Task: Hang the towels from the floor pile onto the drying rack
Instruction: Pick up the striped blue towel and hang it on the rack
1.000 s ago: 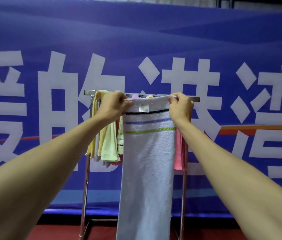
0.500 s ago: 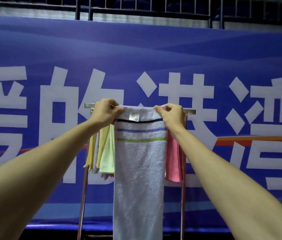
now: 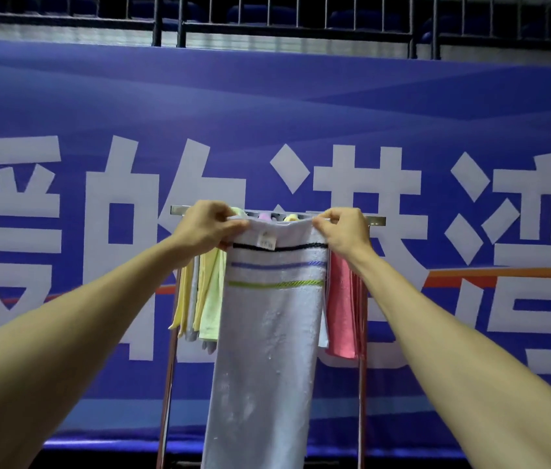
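Both arms extended forward. Left hand (image 3: 203,228) and right hand (image 3: 345,231) pinch the top corners of a white towel (image 3: 267,333) at the drying rack (image 3: 374,221) top bar. Towel hangs long, with black, blue and green stripes plus a small tag. Yellow towels (image 3: 208,292) and pink towel (image 3: 341,306) hang behind.

The person's left forearm (image 3: 81,333) and right forearm (image 3: 453,333) are bare along their whole visible length, from the lower corners of the view up to the wrists. Both are smooth and slender, broad near the camera and narrowing farther off. The bare left hand (image 3: 206,228) and bare right hand (image 3: 343,233) show ridged knuckles, and a faint tendon line runs along the right wrist; the nails are too small to make out.
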